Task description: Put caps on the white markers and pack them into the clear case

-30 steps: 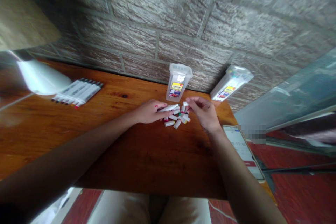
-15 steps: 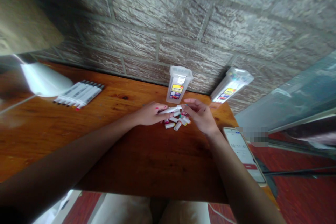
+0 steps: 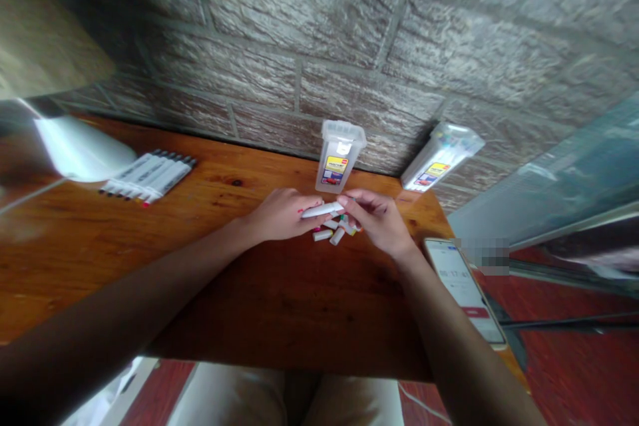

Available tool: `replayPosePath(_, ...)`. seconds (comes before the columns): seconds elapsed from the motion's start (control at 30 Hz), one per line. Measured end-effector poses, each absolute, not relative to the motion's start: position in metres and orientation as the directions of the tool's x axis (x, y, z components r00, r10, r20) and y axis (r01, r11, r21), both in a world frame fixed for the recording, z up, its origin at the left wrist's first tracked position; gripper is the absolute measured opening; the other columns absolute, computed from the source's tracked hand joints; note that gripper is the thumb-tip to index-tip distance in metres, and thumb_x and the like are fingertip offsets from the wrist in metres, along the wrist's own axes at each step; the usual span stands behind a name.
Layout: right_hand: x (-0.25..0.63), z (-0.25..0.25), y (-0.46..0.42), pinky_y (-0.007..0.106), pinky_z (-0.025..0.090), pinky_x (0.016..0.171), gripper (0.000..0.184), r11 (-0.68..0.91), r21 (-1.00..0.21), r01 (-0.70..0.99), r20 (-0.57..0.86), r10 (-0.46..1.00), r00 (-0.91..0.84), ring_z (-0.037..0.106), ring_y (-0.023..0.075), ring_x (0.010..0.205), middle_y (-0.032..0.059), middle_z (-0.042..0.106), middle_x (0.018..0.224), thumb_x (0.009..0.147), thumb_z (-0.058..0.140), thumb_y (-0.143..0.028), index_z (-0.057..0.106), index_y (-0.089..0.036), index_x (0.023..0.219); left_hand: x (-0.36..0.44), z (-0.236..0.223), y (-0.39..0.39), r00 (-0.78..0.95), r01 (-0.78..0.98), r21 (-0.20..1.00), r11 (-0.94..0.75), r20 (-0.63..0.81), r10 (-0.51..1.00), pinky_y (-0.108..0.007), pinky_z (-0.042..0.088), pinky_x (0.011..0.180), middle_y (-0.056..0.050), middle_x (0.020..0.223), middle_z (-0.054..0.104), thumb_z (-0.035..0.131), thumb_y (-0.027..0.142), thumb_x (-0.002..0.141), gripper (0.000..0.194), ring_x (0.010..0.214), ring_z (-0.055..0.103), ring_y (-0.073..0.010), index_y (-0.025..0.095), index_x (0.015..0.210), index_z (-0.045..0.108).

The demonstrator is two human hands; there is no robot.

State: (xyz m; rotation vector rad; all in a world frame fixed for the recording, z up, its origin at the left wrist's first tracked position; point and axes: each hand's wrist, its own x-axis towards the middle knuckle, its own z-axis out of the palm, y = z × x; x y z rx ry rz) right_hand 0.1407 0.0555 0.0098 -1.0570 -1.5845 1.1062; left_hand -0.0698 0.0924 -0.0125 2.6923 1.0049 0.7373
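Note:
A white marker (image 3: 317, 211) lies level above the table, its left part gripped between the thumb and fingers of my left hand (image 3: 285, 215). My right hand (image 3: 378, 218) pinches the white cap (image 3: 338, 206) at the marker's right end with thumb and fingers. Right below both hands is a small pile of loose white caps (image 3: 323, 235) with coloured ends, partly covered by my fingers. Small red marks show on the left hand near the thumb. Whether the cap is fully seated on the marker I cannot tell.
Behind my hands stands a clear marker case (image 3: 337, 166); another case (image 3: 439, 163) holding markers leans by the wall. Several capped markers (image 3: 150, 175) lie in a row at left beside a lamp (image 3: 82, 150). A phone (image 3: 462, 289) rests near the table's right edge.
My right fingers have closed in further around the cap end of the marker. My left hand and the marker have shifted slightly, covering more of the cap pile.

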Motion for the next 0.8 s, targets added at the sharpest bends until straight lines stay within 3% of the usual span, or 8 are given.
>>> replayPosePath(0.23, 0.14, 0.009, 0.055, 0.021, 0.04, 0.045, 0.032, 0.166, -0.977, 0.131, 0.137, 0.969, -0.207, 0.047, 0.0056, 0.047, -0.0021, 0.064, 0.064, 0.077, 0.077, -0.048, 0.074, -0.017, 0.085, -0.068, -0.015, 0.091, 0.614, 0.68, 0.151, -0.718, 0.419, 0.669, -0.027, 0.03, 0.053, -0.004, 0.072, 0.073, 0.051, 0.048, 0.095, 0.037, 0.061, 0.064, -0.0173, 0.02, 0.079, 0.069)
replayPosePath(0.37, 0.139, 0.012, 0.054, 0.02, 0.037, 0.042, 0.036, 0.138, -0.977, 0.163, 0.104, 0.974, -0.199, 0.043, 0.0052, 0.044, -0.0046, 0.057, 0.053, 0.079, 0.073, -0.052, 0.074, -0.016, 0.085, -0.067, -0.014, 0.09, 0.605, 0.713, 0.116, -0.692, 0.397, 0.69, -0.027, 0.034, 0.056, -0.006, 0.074, 0.074, 0.053, 0.048, 0.094, 0.035, 0.063, 0.065, -0.0197, 0.02, 0.083, 0.071)
replayPosePath(0.5, 0.139, 0.01, 0.054, 0.02, 0.038, 0.043, 0.033, 0.154, -0.98, 0.127, 0.128, 0.972, -0.197, 0.045, 0.0056, 0.045, -0.0037, 0.061, 0.058, 0.079, 0.074, -0.049, 0.074, -0.018, 0.088, -0.066, -0.016, 0.091, 0.606, 0.707, 0.113, -0.698, 0.412, 0.68, -0.028, 0.037, 0.057, -0.007, 0.075, 0.074, 0.05, 0.049, 0.095, 0.037, 0.063, 0.065, -0.0203, 0.02, 0.084, 0.071)
replayPosePath(0.7, 0.137, 0.0, 0.052, 0.024, 0.053, 0.053, 0.034, 0.136, -0.991, 0.013, 0.124, 0.936, -0.33, 0.064, 0.0107, 0.062, 0.0011, 0.073, 0.086, 0.075, 0.081, -0.039, 0.073, -0.022, 0.103, -0.066, -0.013, 0.089, 0.593, 0.694, 0.134, -0.708, 0.45, 0.667, -0.027, 0.039, 0.058, -0.006, 0.074, 0.074, 0.054, 0.044, 0.094, 0.032, 0.062, 0.065, -0.018, 0.019, 0.083, 0.071)
replayPosePath(0.8, 0.133, -0.001, 0.049, 0.025, 0.055, 0.056, 0.03, 0.136, -0.99, 0.019, 0.121, 0.929, -0.351, 0.068, 0.0125, 0.067, 0.002, 0.074, 0.09, 0.078, 0.079, -0.036, 0.073, -0.022, 0.104, -0.066, -0.011, 0.088, 0.618, 0.665, 0.137, -0.734, 0.45, 0.645, -0.027, 0.04, 0.058, -0.005, 0.076, 0.075, 0.056, 0.043, 0.093, 0.029, 0.062, 0.065, -0.0179, 0.018, 0.089, 0.071)
